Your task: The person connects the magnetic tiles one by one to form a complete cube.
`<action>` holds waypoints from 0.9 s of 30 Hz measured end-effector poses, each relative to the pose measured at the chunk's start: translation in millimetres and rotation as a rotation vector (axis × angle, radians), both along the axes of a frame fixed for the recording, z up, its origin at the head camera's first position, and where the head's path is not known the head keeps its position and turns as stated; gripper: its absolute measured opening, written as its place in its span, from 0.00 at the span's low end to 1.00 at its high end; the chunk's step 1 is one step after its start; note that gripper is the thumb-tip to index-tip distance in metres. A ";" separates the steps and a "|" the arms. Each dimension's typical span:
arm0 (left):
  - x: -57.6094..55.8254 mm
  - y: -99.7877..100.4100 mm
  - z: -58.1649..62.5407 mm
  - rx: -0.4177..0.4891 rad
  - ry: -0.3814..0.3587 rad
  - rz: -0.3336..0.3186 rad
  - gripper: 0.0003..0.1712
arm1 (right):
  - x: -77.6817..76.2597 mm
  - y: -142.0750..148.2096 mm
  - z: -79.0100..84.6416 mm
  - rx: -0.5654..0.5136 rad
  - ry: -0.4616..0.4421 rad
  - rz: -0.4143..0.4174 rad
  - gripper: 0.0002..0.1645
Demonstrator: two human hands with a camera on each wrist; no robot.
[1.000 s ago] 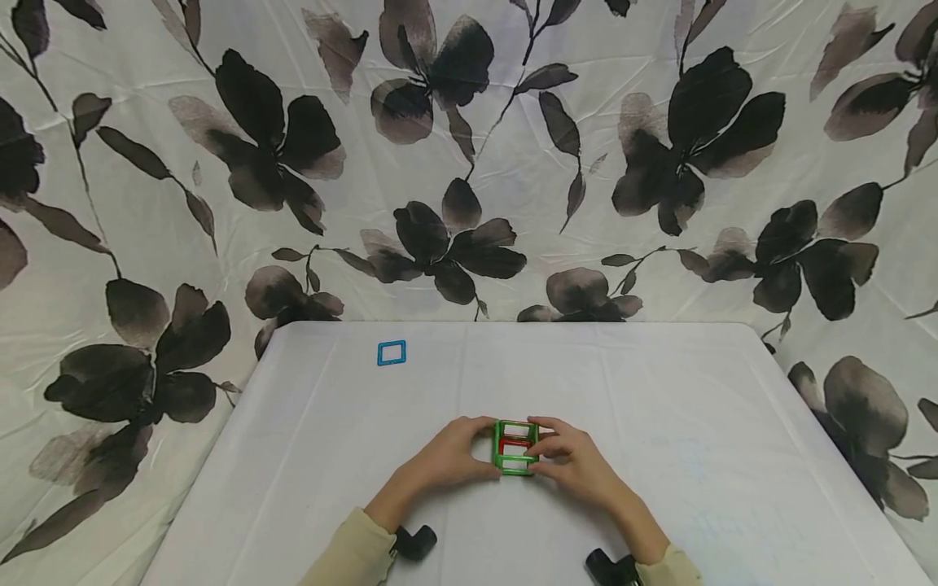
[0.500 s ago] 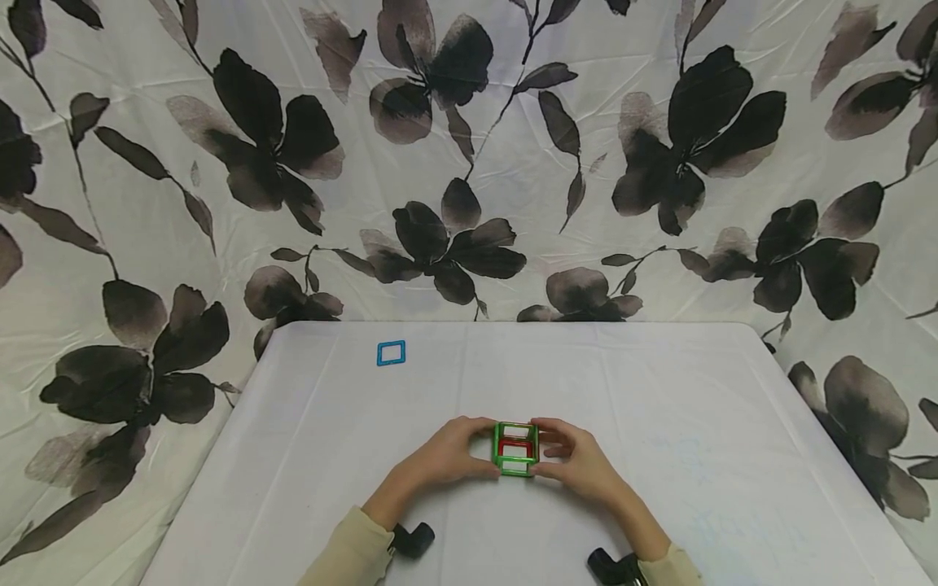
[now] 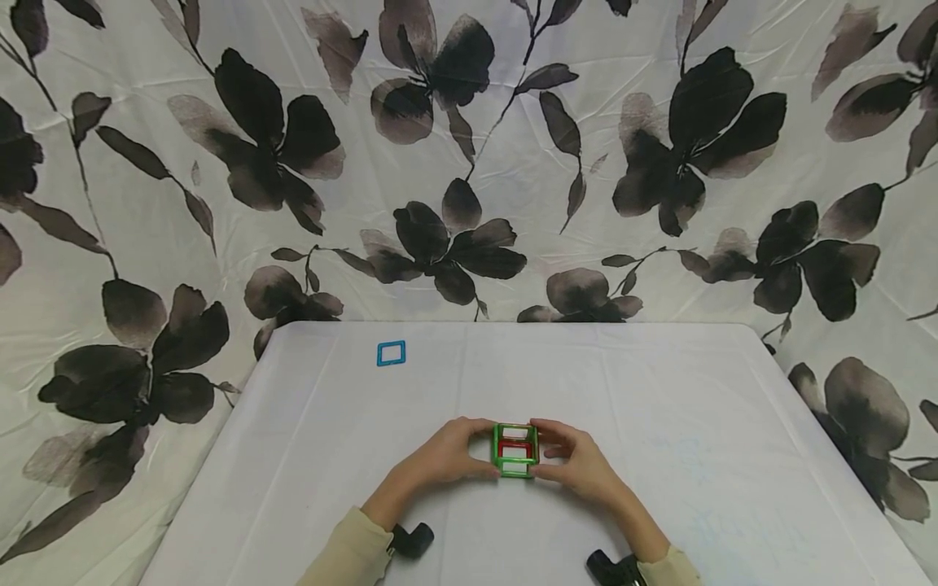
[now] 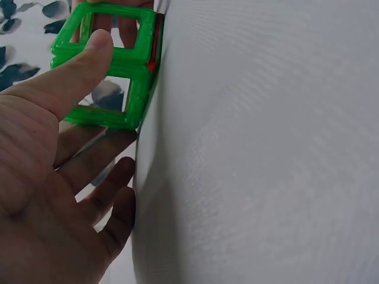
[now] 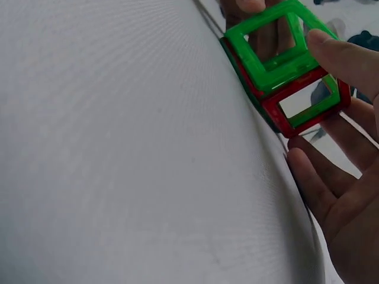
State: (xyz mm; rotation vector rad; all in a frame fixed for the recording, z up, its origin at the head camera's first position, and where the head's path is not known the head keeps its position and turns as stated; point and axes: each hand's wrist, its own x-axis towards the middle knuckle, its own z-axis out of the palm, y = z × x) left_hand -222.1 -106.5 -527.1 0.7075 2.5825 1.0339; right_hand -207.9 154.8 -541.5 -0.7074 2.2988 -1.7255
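Note:
A small box of magnetic tiles, with green and red see-through frames, stands on the white table between my hands. My left hand holds its left side, the thumb at the near corner and the index finger at the far one. On the opposite side, my right hand pinches it in the same way. In the left wrist view, the left thumb lies against a green frame, with the lower fingers spread loosely below. The right wrist view shows the right thumb on a green frame, beside a red frame.
A single blue square tile lies flat near the far edge of the white table, left of centre. Behind the table hangs a floral cloth. Black wrist cameras are strapped at both wrists.
The right hand's middle finger has drawn back from over the box to its outer right side. The box has shifted very slightly toward me; the left hand is almost still.

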 end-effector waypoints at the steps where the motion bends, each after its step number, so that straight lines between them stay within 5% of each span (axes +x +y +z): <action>1: 0.1 -0.9 0.1 0.007 -0.007 0.002 0.41 | 0.6 -0.3 0.9 0.006 -0.004 -0.001 0.43; 6: -3.0 -16.9 4.0 0.087 -0.060 0.022 0.39 | 9.8 -5.2 23.9 0.003 -0.010 -0.009 0.41; 12: -24.2 -61.4 12.9 0.168 -0.045 0.132 0.29 | 14.1 -5.8 35.0 0.004 -0.019 -0.011 0.39; 19: -58.6 -127.3 12.6 0.148 0.076 0.316 0.23 | 7.2 -4.5 16.0 0.004 -0.012 -0.006 0.40; 24: -83.0 -162.0 12.4 0.101 0.087 0.453 0.22 | 0.0 -1.9 -2.6 0.018 -0.012 -0.017 0.41; 27: -98.6 -175.7 9.5 0.044 0.087 0.478 0.24 | -0.6 -1.2 -6.1 0.006 -0.007 -0.025 0.41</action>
